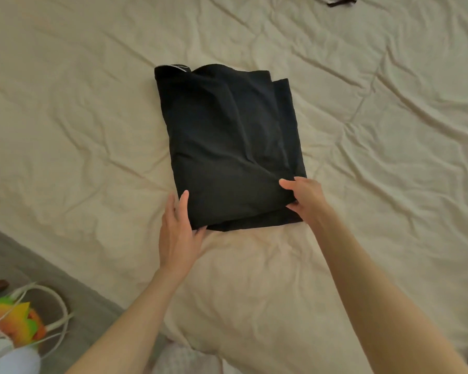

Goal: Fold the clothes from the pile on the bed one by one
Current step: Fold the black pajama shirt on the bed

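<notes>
A folded black garment (227,147) lies mid-bed (362,130), its near corners pinched by the left hand (177,233) and the right hand (307,199), whose lower fingers seem tucked underneath.

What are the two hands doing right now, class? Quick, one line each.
Left hand: grips the near left corner of the black garment.
Right hand: grips the garment's near right corner.
</notes>
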Motion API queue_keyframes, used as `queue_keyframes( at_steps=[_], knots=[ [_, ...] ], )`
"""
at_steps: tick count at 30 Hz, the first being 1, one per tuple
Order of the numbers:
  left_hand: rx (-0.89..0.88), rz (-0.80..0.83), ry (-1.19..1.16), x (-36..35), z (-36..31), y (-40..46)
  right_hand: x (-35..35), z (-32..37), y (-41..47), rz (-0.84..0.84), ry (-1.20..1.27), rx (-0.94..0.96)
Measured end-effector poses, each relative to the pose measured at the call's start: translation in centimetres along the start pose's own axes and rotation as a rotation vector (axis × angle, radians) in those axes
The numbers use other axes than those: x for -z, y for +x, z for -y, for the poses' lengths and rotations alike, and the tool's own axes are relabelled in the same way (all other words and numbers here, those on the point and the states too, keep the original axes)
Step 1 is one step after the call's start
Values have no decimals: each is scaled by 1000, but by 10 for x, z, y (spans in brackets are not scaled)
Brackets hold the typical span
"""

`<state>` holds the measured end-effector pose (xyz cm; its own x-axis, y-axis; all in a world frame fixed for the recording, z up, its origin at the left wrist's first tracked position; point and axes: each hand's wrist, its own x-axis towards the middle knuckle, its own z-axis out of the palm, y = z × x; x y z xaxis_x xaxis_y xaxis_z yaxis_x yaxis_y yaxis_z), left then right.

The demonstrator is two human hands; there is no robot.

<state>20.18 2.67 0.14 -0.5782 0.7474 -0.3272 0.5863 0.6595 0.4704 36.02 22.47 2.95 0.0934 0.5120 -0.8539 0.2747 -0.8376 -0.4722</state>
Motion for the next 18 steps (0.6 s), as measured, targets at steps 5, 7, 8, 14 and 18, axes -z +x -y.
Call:
queue_keyframes(
  at_steps=[5,7,8,14,18],
  knots=[
    [-79,6,9,-4,-13,4,41,-1,-11,-96,-81,266],
    [-180,-5,110,-7,-15,5,53,-12,-7,-155,-125,274],
    [-239,-20,194,-10,-14,6,57,-19,-3,-174,-151,256],
    [-316,-5,281,-19,-5,6,56,-51,20,-253,-135,108],
    [-110,83,142,-20,-2,7,50,-49,24,-261,-147,140]
  ],
)
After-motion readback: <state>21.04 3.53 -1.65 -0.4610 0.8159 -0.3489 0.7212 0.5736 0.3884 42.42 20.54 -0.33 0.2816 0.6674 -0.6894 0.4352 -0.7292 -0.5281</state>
